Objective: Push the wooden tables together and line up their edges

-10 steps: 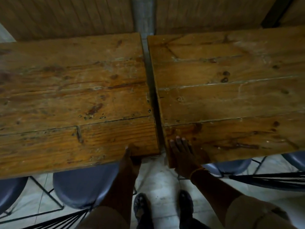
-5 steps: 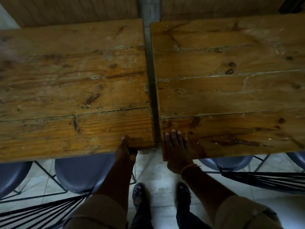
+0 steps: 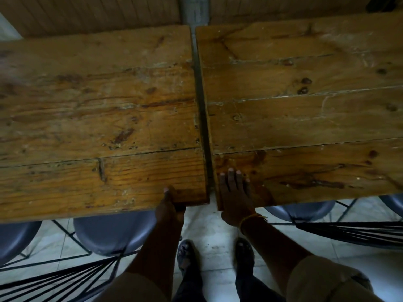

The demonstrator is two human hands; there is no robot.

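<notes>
Far out to the left of the left hand, the left wooden table (image 3: pixel 93 118) runs off the frame edge, so its full length is cut off, and its legs are hidden beneath the top. Below its near edge, grey chair seats (image 3: pixel 111 234) peek out, only partly seen, with thin black wire frames under them. The tabletop is made of broad planks, worn and amber-brown, with dark knots, scratches and a pale dusty line along the seams.

The left hand (image 3: pixel 169 207) grips the near corner of this table: the thumb lies on top of the plank, while the fingers curl under the edge and are hidden, so the hold is clenched on the corner.

Between the hands runs a narrow dark gap (image 3: pixel 202 127); the two tops stand just beside each other, not touching. The near edge of the right wooden table (image 3: pixel 305 118) sits slightly lower in the picture than the left table's near edge, so the corners are not level.

The right hand (image 3: pixel 236 195) lies flat and spread on that table's near left corner, palm down, fingers extended, grasping nothing; a thin yellow band (image 3: pixel 250 219) circles the wrist. Its thumb is hard to make out. Right of this hand the table runs out of frame, with more grey seats below. Under the hands, dark shoes (image 3: pixel 185 256) stand on a pale tiled floor (image 3: pixel 209 227).
</notes>
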